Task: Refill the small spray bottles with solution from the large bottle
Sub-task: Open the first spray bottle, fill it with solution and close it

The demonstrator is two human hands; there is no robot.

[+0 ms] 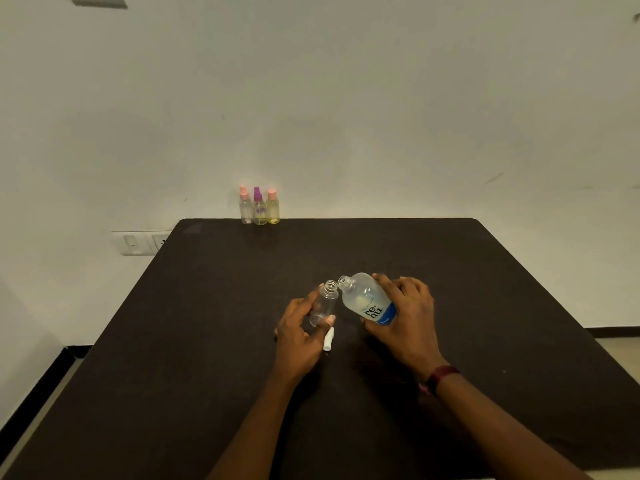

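Over on the far left there's a wall socket plate [142, 243] just past the corner of the dark table [207, 358]. At the back edge of the table, against the wall, three small spray bottles [259, 207] stand upright in a tight row: pink cap on a clear one, purple cap in the middle, pink cap on a yellowish one, all capped. Closer in, near the middle of the table, the left hand [299, 337] has its fingers and thumb wrapped around a small clear bottle [325, 303], which has no top on, so the threaded neck is bare, and it leans a bit to the right. Just below that bottle a little white piece [328, 339] lies on the table by the thumb; looks like a cap or sprayer top, can't say which. Right next to it, the large bottle [367, 299], blue-and-white label and clear liquid inside, is tipped over to the left with its open mouth right at the small bottle's neck, touching or nearly so, can't tell. No clue if anything's actually pouring. The right hand [405, 317] grips the large bottle around its lower body, and there's a dark red wristband [440, 377] on that wrist.
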